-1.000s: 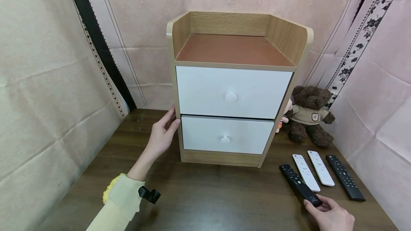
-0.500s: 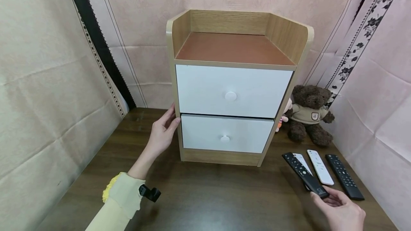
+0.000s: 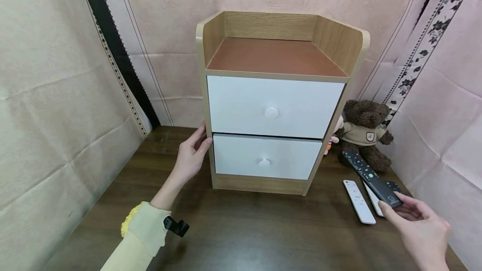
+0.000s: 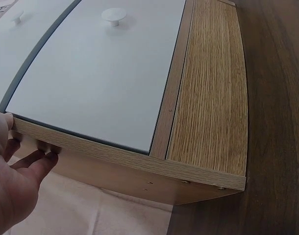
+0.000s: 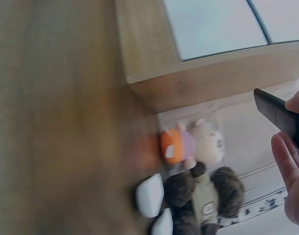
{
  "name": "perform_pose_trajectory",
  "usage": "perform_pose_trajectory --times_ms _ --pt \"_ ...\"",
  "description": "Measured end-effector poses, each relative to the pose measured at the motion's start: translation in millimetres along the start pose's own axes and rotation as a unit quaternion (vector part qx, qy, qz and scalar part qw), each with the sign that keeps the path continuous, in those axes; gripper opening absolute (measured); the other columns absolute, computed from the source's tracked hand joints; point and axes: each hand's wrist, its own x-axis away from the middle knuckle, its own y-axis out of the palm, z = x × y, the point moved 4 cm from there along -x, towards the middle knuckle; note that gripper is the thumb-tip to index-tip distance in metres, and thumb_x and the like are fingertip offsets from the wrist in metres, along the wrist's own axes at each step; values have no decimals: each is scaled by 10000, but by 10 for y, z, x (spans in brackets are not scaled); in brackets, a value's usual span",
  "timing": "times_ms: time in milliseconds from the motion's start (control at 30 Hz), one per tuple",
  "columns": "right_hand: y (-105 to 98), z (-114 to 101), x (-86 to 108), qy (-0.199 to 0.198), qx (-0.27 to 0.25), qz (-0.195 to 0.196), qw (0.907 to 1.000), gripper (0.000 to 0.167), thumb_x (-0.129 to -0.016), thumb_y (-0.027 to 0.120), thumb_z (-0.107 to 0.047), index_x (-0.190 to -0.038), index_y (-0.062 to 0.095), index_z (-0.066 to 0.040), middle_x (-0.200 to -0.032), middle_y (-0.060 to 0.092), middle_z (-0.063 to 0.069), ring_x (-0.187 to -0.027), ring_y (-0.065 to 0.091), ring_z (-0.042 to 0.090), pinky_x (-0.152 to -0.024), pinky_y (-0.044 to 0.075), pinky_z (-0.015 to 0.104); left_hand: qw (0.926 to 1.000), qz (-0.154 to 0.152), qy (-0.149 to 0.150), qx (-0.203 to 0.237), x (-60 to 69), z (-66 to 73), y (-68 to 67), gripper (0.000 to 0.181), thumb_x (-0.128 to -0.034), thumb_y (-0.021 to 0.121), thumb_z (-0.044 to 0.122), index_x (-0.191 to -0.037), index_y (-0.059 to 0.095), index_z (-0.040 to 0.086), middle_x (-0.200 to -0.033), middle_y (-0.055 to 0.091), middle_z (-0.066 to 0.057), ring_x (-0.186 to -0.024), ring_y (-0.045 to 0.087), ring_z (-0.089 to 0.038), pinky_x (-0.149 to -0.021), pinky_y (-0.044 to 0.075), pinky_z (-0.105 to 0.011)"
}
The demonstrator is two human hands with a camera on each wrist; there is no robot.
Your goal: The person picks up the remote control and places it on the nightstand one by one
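The thumb and fingers of the right hand pinch a dark remote by its near end, holding it in the air to the right of the cabinet. The fingers of the left hand are slightly parted and touch the cabinet's left side, with the thumb at its front edge. A black wrist device and a pale sleeve show in front of the cabinet and to its left.

On the counter, to the right of the cabinet, one white remote lies in full view. Farther to the cabinet's right are another white remote and a black remote, both partly hidden by the held one. A brown teddy bear in a beige top sits beyond them, near the cabinet's right side, and a small plush toy is between the bear and the cabinet. The cabinet's upper drawer and lower drawer are white, each with a round knob. Pale cloth hangs behind the cabinet
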Motion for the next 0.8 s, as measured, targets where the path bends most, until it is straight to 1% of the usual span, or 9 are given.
perform_pose_trajectory --times_ms 100,167,300,433,533,667,800 --pt "-7 -123 -74 -343 -179 83 9992 389 -732 856 99 -1049 786 -116 -722 682 -259 -611 650 -87 -582 496 49 10000 -3 -38 3 4 8 -3 551 -1072 540 69 -1585 345 18 -1579 408 -182 -1397 467 -346 -1091 443 -454" --pt "-8 -195 -108 -496 -264 140 9983 401 -729 844 122 -1063 784 -91 -732 688 -252 -615 653 -86 -594 499 48 10000 4 -41 3 4 1 -2 552 -1073 539 72 -1587 343 25 -1580 406 -180 -1399 463 -347 -1093 441 -464" --pt "-20 -320 -149 -646 -450 193 9967 407 -731 818 158 -1095 776 -20 -745 703 -231 -633 667 -79 -623 509 52 10000 8 -39 30 1 -13 0 552 -1073 538 71 -1588 344 26 -1580 408 -179 -1400 463 -346 -1091 442 -465" --pt "-37 -453 -178 -852 -485 240 9949 415 -732 817 160 -1121 763 24 -763 706 -233 -657 673 -83 -647 510 51 10000 18 -36 70 -3 -13 -2 552 -1070 543 68 -1584 347 21 -1580 408 -175 -1399 465 -339 -1092 442 -441" --pt "-44 -549 -202 -988 -464 284 9936 431 -728 833 136 -1136 763 16 -756 699 -237 -656 668 -92 -631 501 44 9999 29 -18 96 -4 -8 -4 549 -1070 541 62 -1582 347 17 -1579 407 -175 -1400 463 -339 -1096 438 -432" --pt "-53 -674 -223 -1137 -568 316 9914 450 -727 827 141 -1157 749 36 -759 696 -236 -648 668 -89 -616 505 52 10000 21 -36 33 -4 -12 -6 551 -1071 542 68 -1584 347 22 -1584 402 -168 -1400 464 -337 -1092 442 -432" --pt "-75 -802 -231 -1258 -638 352 9894 452 -739 808 149 -1174 737 48 -754 690 -216 -641 666 -74 -632 511 59 10000 2 -56 20 -2 -13 -9 555 -1070 547 75 -1586 347 28 -1585 401 -163 -1398 467 -335 -1092 444 -438"
